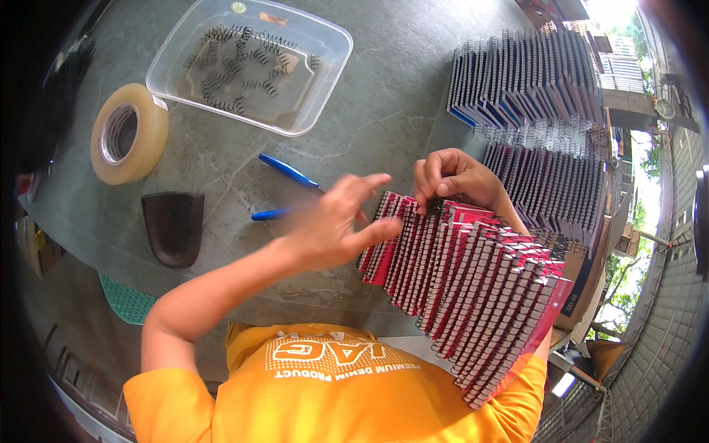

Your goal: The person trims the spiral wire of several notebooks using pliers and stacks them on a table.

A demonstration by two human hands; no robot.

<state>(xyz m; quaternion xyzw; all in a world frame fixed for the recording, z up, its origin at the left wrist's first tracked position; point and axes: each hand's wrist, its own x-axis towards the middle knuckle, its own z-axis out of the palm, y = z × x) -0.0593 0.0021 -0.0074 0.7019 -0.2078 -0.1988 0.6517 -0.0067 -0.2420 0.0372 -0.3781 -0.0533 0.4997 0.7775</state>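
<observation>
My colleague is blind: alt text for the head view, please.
A person's right hand is at the far edge of a row of red spiral-bound notebooks, the blurred left hand nearby. The table holds a blue-handled tool, tape and a tub of black coils.

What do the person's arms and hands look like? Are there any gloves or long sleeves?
No gloves: the left hand and right hand are both bare, though the left one is blurry. The sleeves are short and yellow-orange, part of a T-shirt with white printing across the front.
</observation>
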